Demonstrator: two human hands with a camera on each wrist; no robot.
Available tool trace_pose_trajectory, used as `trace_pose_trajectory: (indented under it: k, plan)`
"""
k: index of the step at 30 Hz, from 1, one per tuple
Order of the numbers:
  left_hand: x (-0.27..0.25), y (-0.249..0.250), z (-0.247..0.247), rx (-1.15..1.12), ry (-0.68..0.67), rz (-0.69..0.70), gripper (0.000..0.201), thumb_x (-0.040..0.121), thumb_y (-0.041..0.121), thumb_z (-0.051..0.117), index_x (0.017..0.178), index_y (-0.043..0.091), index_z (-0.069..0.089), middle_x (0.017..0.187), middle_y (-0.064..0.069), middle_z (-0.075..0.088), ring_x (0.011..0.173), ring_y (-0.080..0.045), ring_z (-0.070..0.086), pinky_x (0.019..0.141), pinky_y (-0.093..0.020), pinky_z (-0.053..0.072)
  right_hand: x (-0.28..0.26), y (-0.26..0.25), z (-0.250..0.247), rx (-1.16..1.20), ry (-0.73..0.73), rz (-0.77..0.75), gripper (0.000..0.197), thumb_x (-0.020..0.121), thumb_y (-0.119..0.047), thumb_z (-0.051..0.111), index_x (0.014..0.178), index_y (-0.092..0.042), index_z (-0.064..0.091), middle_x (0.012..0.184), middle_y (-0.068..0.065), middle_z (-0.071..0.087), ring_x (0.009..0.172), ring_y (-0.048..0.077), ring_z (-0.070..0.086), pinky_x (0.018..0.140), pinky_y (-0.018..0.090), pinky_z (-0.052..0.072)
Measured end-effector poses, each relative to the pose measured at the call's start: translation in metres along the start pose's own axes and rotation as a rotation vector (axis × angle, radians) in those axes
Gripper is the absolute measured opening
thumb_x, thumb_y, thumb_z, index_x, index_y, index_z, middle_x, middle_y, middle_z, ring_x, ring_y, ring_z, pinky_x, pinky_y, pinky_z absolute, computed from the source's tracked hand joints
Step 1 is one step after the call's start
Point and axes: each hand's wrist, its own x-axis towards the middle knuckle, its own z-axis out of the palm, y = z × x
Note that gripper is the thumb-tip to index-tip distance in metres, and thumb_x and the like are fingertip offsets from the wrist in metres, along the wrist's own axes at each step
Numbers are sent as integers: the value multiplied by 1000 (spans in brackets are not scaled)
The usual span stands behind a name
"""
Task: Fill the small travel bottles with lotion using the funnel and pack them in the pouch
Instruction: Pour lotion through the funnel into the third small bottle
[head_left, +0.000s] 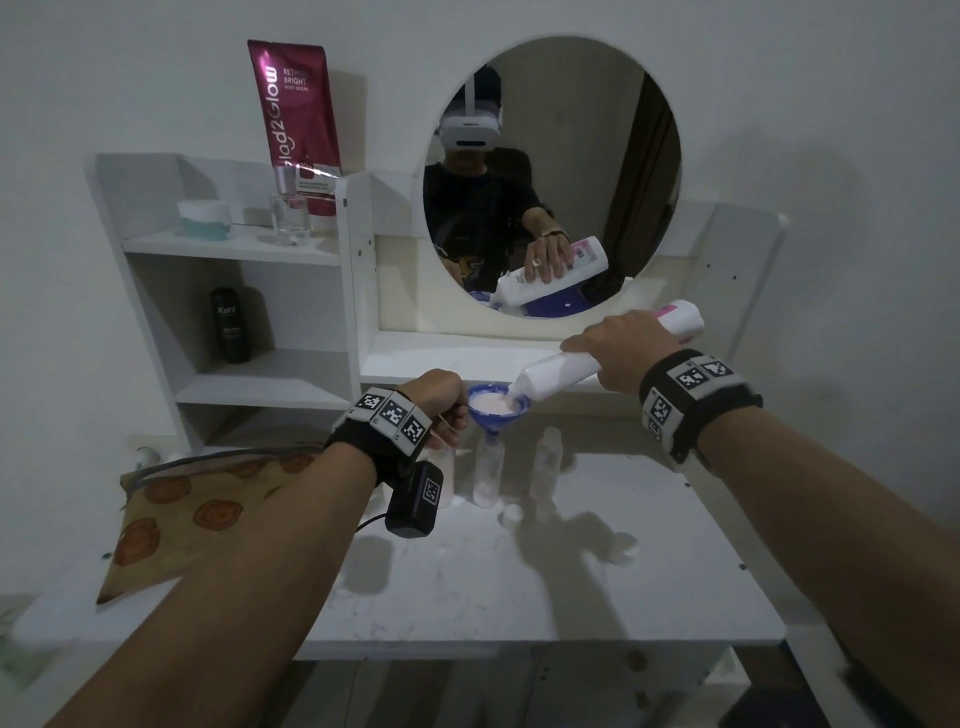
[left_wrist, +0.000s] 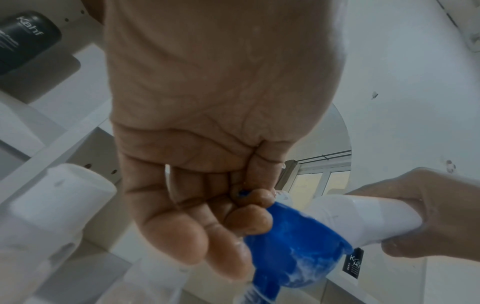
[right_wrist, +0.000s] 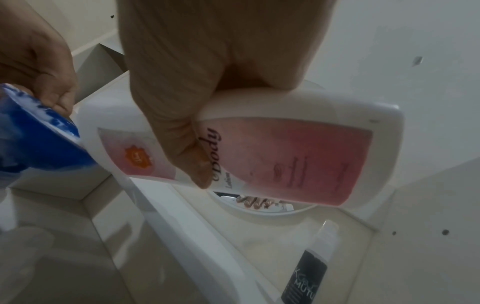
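A blue funnel (head_left: 497, 410) holding pale lotion sits in the neck of a clear travel bottle (head_left: 488, 475) standing on the white table (head_left: 519, 587). My left hand (head_left: 441, 410) pinches the funnel's rim (left_wrist: 296, 230) with thumb and fingertips. My right hand (head_left: 618, 348) grips a large white lotion bottle (head_left: 566, 371) with a pink label (right_wrist: 298, 162), tipped so its mouth lies over the funnel bowl. A second clear bottle (head_left: 548, 462) stands right of the first; a third (head_left: 447, 475) stands partly hidden behind my left wrist. The patterned pouch (head_left: 202, 514) lies at the left under my left forearm.
Small white caps (head_left: 512, 514) (head_left: 623, 546) lie on the table in front of the bottles. A white shelf unit (head_left: 234, 249) at the left holds a magenta tube (head_left: 298, 130), a jar and a black bottle (head_left: 231, 325). A round mirror (head_left: 550, 176) stands behind.
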Motion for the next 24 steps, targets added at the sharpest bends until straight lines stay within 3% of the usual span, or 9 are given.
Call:
trace_pose_trajectory:
  k: [17, 24]
  plan:
    - [2, 2, -1, 27, 4, 11, 28, 88, 13, 40, 62, 13, 50, 57, -3, 55, 52, -21, 58, 49, -23, 39, 1, 9, 20, 81, -1, 57, 50, 86, -24, 66, 133, -36, 53, 117, -4, 68, 105, 21, 64, 96, 45, 50]
    - [1, 0, -2, 20, 2, 3, 27, 87, 14, 41, 62, 15, 50, 56, -1, 55, 53, -21, 58, 55, -24, 39, 2, 10, 34, 220, 20, 92, 54, 85, -29, 67, 135, -38, 49, 121, -5, 65, 110, 21, 60, 98, 45, 47]
